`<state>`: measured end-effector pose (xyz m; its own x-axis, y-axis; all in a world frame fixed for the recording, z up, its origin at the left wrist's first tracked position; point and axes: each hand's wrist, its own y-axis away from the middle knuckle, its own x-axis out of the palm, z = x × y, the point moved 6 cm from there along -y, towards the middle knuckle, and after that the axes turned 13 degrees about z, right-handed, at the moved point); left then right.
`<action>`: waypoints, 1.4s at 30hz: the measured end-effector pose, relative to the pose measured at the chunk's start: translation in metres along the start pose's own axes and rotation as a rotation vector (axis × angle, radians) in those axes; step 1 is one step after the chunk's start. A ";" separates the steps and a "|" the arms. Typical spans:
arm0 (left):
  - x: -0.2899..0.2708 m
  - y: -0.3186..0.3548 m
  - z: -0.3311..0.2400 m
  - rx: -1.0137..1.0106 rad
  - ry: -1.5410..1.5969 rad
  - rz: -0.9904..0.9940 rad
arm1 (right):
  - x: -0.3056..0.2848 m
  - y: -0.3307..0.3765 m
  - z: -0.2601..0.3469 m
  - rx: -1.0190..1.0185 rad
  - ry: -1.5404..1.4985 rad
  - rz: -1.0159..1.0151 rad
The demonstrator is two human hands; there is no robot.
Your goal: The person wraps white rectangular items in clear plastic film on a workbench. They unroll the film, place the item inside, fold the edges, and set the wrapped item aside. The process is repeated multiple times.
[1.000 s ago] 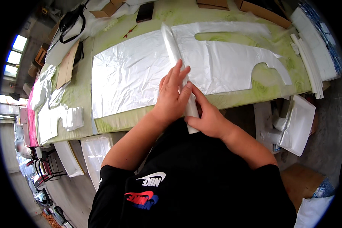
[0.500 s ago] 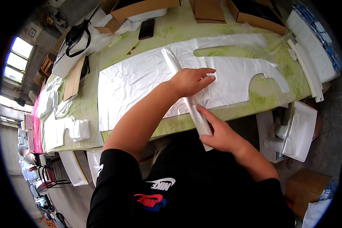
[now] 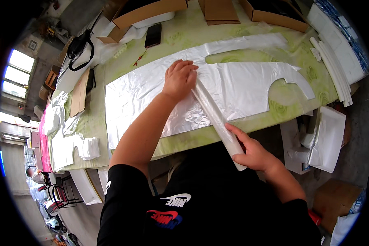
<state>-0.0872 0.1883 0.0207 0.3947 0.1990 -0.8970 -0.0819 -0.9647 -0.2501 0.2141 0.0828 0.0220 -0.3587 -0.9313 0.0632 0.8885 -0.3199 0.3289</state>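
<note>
A long white roll (image 3: 217,119) of thin plastic lies slanted across a large white plastic sheet (image 3: 139,98) spread on the green patterned table (image 3: 90,123). My left hand (image 3: 179,78) rests palm down on the sheet, touching the far end of the roll. My right hand (image 3: 252,152) grips the near end of the roll, which sticks out past the table's front edge. The sheet has curved cut-outs on its right side (image 3: 283,88).
A black phone (image 3: 153,35) and open cardboard boxes (image 3: 151,10) sit at the table's far side. White foam strips (image 3: 332,67) lie at right, folded white pieces (image 3: 88,147) at left. A black strap (image 3: 80,45) lies far left. White packages (image 3: 328,139) stand below the table's right end.
My left hand has slid away from me along the roll toward its far end. My right hand has kept hold of the near end, and the hands are now well apart.
</note>
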 end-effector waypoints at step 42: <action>-0.009 -0.025 0.051 -0.396 -0.073 0.420 | 0.026 0.223 -0.099 0.519 0.178 -0.061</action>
<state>-0.1351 0.2194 0.0165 0.3374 -0.2166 -0.9161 0.1367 -0.9516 0.2753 0.4319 -0.0300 0.0035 -0.3109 -0.9433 -0.1160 0.5939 -0.2881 0.7512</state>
